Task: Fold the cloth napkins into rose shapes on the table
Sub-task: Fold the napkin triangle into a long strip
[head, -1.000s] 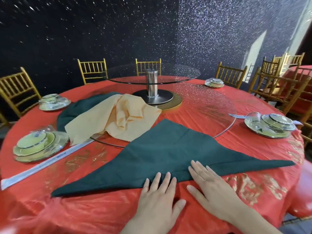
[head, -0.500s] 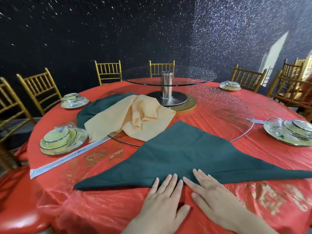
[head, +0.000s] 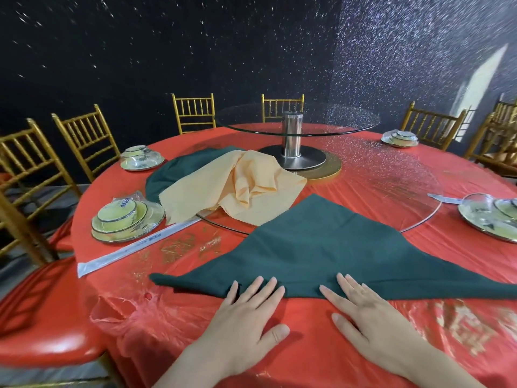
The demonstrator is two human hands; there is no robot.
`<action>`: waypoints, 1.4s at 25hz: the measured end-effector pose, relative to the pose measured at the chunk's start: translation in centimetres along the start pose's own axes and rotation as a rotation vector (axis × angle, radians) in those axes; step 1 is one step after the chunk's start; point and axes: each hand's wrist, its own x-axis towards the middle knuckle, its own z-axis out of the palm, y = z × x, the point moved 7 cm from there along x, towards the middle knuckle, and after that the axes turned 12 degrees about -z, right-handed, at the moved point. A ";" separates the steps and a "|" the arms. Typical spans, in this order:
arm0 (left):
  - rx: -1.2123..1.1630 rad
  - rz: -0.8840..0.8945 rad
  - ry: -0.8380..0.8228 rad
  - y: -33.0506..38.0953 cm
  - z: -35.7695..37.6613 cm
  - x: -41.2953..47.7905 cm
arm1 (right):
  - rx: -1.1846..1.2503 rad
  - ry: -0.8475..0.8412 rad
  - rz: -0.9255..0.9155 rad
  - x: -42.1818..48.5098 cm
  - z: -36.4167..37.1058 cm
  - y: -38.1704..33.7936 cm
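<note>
A dark green napkin (head: 316, 247), folded into a wide triangle, lies flat on the red tablecloth (head: 307, 345) with its long edge toward me. My left hand (head: 246, 317) lies flat, fingers straight, fingertips pressing the near edge of the green napkin. My right hand (head: 366, 315) lies flat beside it, fingertips on the same edge, a hand's width to the right. Behind, a crumpled peach napkin (head: 232, 191) rests on another dark green napkin (head: 173, 175).
A two-tier glass turntable (head: 405, 175) on a steel post (head: 292, 135) fills the table's middle. Wrapped dish sets (head: 126, 217) (head: 492, 217) (head: 141, 161) (head: 400, 138) sit round the rim, with a wrapped chopstick sleeve (head: 134, 247) at left. Gold chairs (head: 84, 138) and a red seat (head: 42, 317) ring the table.
The view has swung left. My hands have slid apart along the napkin's near edge, from touching side by side to a gap between them.
</note>
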 end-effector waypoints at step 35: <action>0.143 -0.079 0.059 -1.9 -1.4 0.9 | 0.000 0.016 0.016 0.2 0.3 0.2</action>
